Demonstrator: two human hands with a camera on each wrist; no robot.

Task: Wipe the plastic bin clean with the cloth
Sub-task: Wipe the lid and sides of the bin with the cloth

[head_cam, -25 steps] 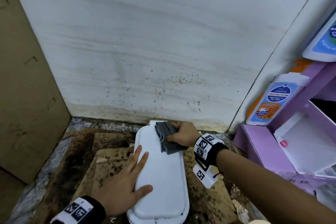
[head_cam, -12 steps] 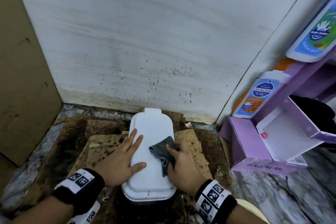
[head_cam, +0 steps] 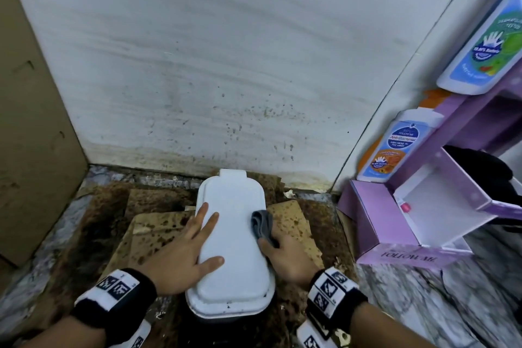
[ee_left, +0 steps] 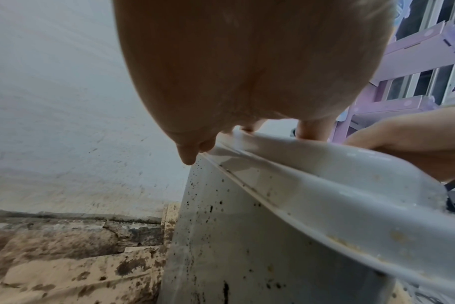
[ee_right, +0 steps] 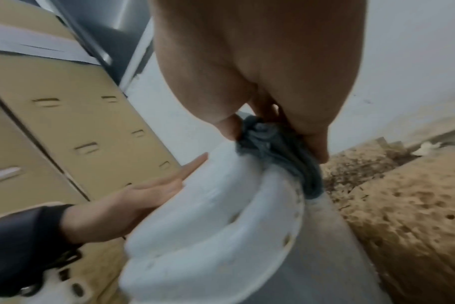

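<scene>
A white plastic bin (head_cam: 234, 234) with a flat lid stands on stained cardboard in the corner. Its grey side wall (ee_left: 234, 246) is speckled with dark spots. My left hand (head_cam: 186, 251) lies flat on the lid's left edge, fingers straight, thumb across the top. My right hand (head_cam: 285, 257) grips a bunched grey cloth (head_cam: 262, 224) against the lid's right rim. In the right wrist view the cloth (ee_right: 278, 152) hangs over the rim between thumb and fingers, and the left hand (ee_right: 133, 207) shows on the bin's (ee_right: 208, 226) far side.
Stained cardboard sheets (head_cam: 293, 220) cover the floor around the bin. A white wall (head_cam: 226, 65) is close behind. A brown cardboard panel (head_cam: 31, 135) stands at the left. At the right, a purple display stand (head_cam: 395, 220) holds wash bottles (head_cam: 389, 147).
My right hand drew the cloth from the lid's far end toward me and out to its right rim. The left hand stayed flat on the lid.
</scene>
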